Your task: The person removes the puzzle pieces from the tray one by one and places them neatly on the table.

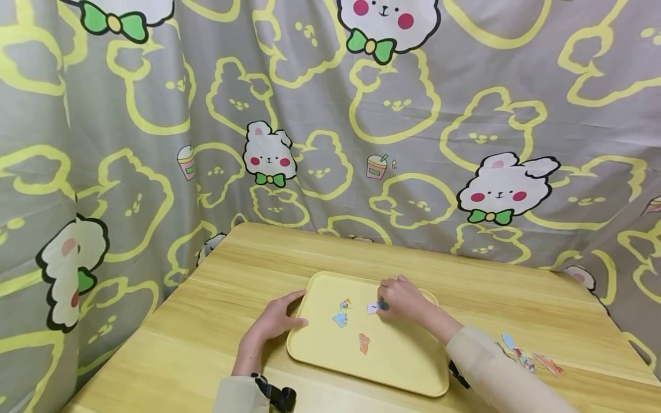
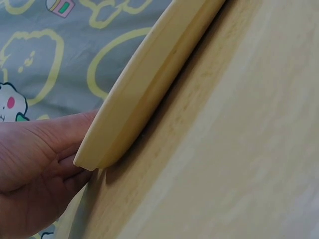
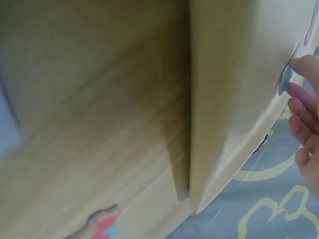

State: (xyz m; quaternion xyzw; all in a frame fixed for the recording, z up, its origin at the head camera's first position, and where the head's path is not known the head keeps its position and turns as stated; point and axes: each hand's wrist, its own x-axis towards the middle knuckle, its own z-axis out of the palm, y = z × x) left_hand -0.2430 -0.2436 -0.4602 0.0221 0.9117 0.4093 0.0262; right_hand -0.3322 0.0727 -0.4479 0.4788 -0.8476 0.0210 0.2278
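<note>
A pale yellow tray (image 1: 397, 361) lies on the wooden table. My left hand (image 1: 273, 318) grips its left edge, thumb over the rim and fingers outside, as the left wrist view also shows. Over the tray's upper right part, my right hand (image 1: 405, 298) pinches a small blue paper cutout (image 3: 285, 79) between thumb and finger. Next to it lies a white cutout (image 1: 372, 308) with a dark mark. Further left on the tray are a light blue cutout (image 1: 340, 319) and a small multicoloured one (image 1: 345, 304). An orange cutout (image 1: 364, 343) lies nearer the front.
Several more cutouts (image 1: 524, 358) lie in a loose group on the table, right of the tray and beside my right sleeve (image 1: 490, 355). A grey curtain (image 1: 320, 103) with yellow outlines and white rabbits hangs behind the table and down its left side.
</note>
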